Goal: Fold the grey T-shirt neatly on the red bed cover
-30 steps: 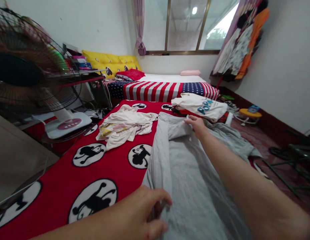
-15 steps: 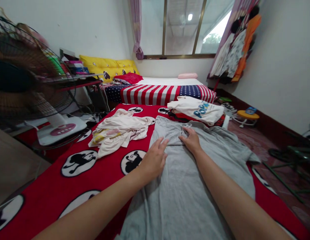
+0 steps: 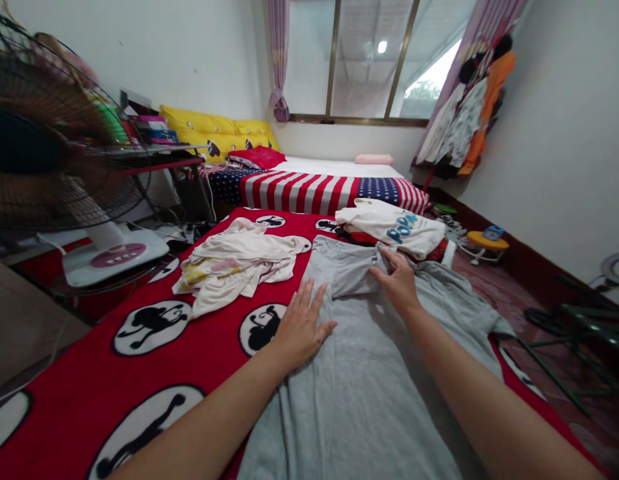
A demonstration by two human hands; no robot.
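A grey T-shirt (image 3: 379, 373) lies spread on a red blanket (image 3: 209, 360) with black-and-white round figures, one part of it folded over at the far left. My left hand (image 3: 302, 327) rests on the shirt's left edge with its fingers spread, holding nothing. At the far edge, near the collar, my right hand (image 3: 396, 280) pinches the grey fabric between thumb and fingers, and the cloth lifts slightly there. A crumpled cream garment (image 3: 244, 260) lies left of the shirt. Behind the shirt sits a stack of folded clothes with a white printed shirt (image 3: 399, 227) on top.
An electric fan (image 3: 44, 153) stands at the left, by a small table with boxes. A bed (image 3: 304, 187) with a striped cover is at the back under the window. Clothes (image 3: 469, 113) hang at the right, above a yellow stool (image 3: 488, 241).
My right hand has moved a little right and away from me, now pinching the fabric near the collar. My left hand has flattened, with its fingers spread on the shirt's edge.
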